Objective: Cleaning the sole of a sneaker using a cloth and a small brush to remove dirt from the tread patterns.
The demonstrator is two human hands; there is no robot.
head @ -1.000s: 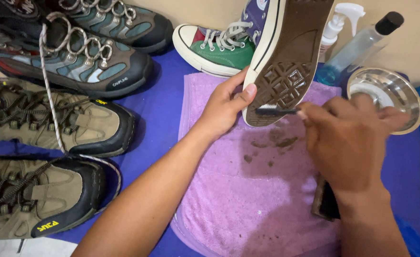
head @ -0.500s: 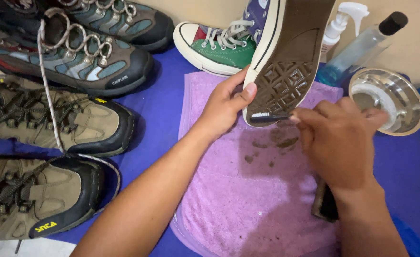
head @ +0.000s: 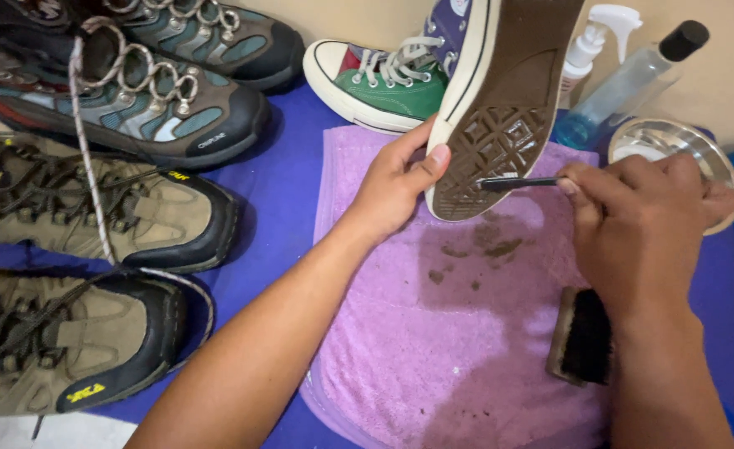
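A shoe-cleaning spot: hiking boots lined up beside a towel (dirt-flecked), spray bottle.

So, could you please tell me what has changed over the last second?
Little. The right hand keeps its thin pick at the sole, its tip shifted slightly along the tread. The left hand still holds the sneaker upright; towel and brush are unmoved.

On the blue surface to our left we see four hiking boots: two teal-grey ones at the back and two tan ones with black toe caps nearer us. A green sneaker lies beyond the towel. At the wall we find a white spray bottle, a clear black-capped bottle and a steel bowl. A dark-bristled brush lies on the towel.
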